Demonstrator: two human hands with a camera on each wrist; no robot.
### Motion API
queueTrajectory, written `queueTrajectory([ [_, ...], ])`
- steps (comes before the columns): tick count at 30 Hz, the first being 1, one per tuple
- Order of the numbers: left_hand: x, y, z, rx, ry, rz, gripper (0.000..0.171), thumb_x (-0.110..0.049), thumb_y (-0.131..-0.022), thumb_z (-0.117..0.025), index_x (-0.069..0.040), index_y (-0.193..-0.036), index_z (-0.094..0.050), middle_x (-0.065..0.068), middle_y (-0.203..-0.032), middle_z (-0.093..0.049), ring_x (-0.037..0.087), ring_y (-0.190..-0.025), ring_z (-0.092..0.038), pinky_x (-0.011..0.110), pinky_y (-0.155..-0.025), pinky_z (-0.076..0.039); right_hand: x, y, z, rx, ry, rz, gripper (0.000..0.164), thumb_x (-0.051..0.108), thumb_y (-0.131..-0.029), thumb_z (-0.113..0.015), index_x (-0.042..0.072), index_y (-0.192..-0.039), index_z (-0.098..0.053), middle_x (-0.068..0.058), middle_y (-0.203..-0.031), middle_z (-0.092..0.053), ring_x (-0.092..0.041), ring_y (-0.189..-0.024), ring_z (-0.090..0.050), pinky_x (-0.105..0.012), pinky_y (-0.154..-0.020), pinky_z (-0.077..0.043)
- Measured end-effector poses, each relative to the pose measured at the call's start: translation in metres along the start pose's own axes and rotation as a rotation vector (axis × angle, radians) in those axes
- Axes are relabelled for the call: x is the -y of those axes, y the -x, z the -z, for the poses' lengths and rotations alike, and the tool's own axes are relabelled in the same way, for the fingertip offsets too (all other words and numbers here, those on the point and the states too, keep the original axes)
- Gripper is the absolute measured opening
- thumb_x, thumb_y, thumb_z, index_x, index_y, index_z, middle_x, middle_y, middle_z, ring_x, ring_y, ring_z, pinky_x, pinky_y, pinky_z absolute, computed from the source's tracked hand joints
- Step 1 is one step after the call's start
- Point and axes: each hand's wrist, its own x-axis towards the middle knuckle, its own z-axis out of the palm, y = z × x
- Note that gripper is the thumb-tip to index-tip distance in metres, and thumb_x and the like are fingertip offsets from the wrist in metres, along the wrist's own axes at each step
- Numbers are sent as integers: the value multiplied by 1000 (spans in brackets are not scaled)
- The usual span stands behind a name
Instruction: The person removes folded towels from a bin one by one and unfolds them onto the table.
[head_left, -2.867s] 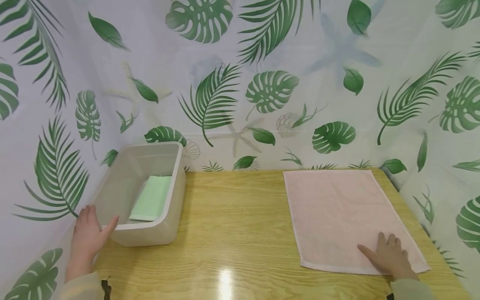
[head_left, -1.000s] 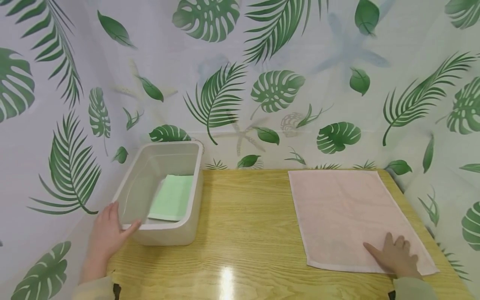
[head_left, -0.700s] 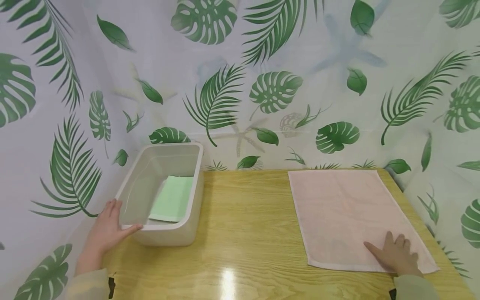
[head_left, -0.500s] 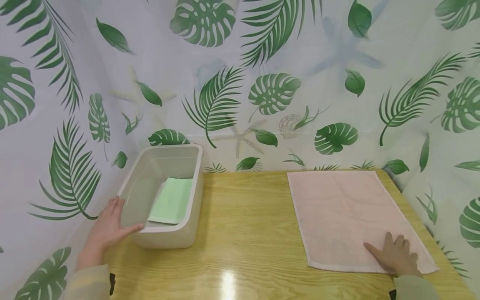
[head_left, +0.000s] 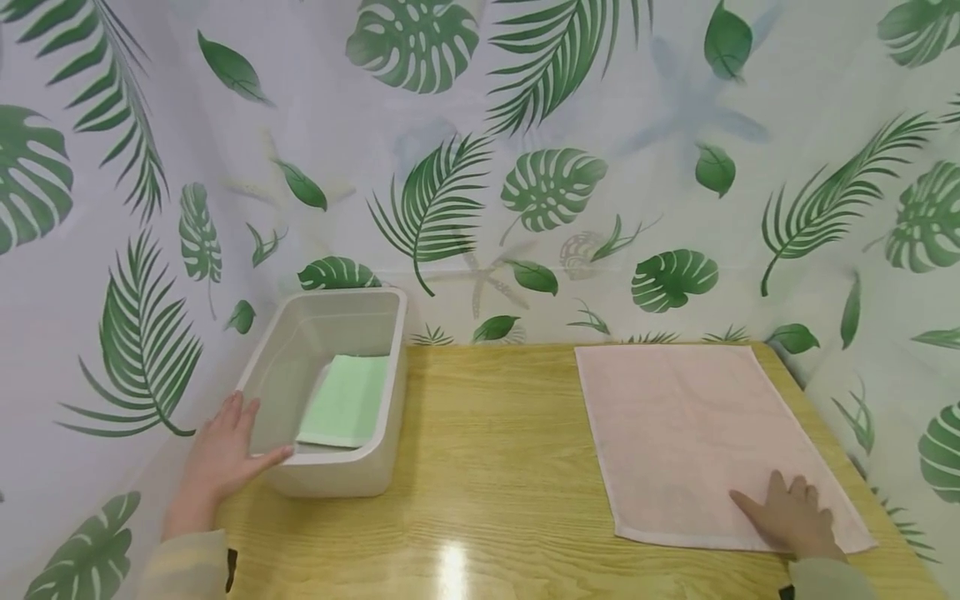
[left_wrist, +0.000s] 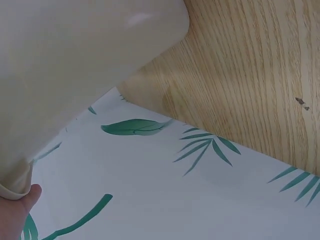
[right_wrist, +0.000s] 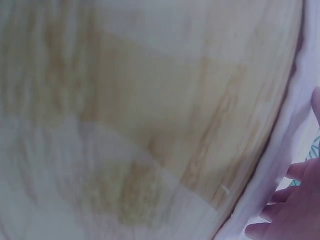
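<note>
In the head view a pale grey plastic bin [head_left: 337, 477] stands at the table's left, by the patterned sheet. Inside it lies a folded light green towel [head_left: 345, 400]. My left hand [head_left: 221, 454] touches the bin's near left corner, its fingers extended along the left rim and its thumb over the front rim. The left wrist view shows the bin's outer wall [left_wrist: 75, 65] and part of that hand [left_wrist: 12, 215] at the rim. A pink towel [head_left: 675, 433] is spread flat at the right. On its near right part rests my right hand [head_left: 791, 512], fingers spread.
The wooden table [head_left: 487, 450] runs between bin and pink towel. A white sheet with green leaves [head_left: 555, 108] encloses the back and both sides. In the right wrist view the wooden surface [right_wrist: 150, 100] looks blurred.
Compared with the earliest frame, the bin and my left hand are a little farther right on the table. My left hand has shifted slightly at the corner. The right hand and pink towel stay put.
</note>
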Motion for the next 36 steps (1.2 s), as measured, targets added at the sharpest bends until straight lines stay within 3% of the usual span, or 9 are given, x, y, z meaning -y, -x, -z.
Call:
queueTrajectory([
  [4, -7, -1, -4, -19, -10, -13, 92, -56, -76, -56, 12, -131, -29, 37, -134, -17, 51, -121, -19, 62, -93, -18, 1, 5, 3, 3, 12, -4, 114, 78, -72, -30, -25, -120, -18, -48, -109, -17, -60, -105, -13, -70, -85, -13],
  [14, -31, -2, -8, -2, -4, -27, 91, -57, -76, -54, 9, -134, -27, 34, -137, -16, 48, -123, -16, 61, -95, -18, 11, 9, 13, -29, -15, 59, 108, 72, -78, -29, -26, -121, -17, -50, -115, -12, -60, -109, -9, -68, -88, -11],
  [20, -44, -4, -12, -22, -52, -76, 92, -60, -75, -54, 8, -133, -30, 33, -137, -19, 46, -124, -17, 59, -95, -21, 18, 10, 17, -98, 19, 111, 105, 71, -79, -28, -26, -120, -19, -49, -112, -16, -59, -106, -14, -68, -85, -15],
  [27, -59, -6, -19, -42, -53, -117, 92, -60, -74, -53, 8, -132, -31, 30, -138, -20, 44, -125, -17, 55, -98, -20, 31, 11, 22, -240, 66, 212, 92, 61, -84, -36, -25, -117, -28, -48, -109, -25, -58, -100, -25, -68, -76, -24],
  [36, -83, -8, -26, -58, -62, -139, 93, -63, -74, -50, 8, -132, -32, 29, -138, -21, 44, -126, -16, 52, -99, -21, 57, 16, 37, -303, 62, 307, 87, 53, -87, -41, -26, -119, -27, -51, -117, -22, -60, -105, -23, -69, -80, -22],
])
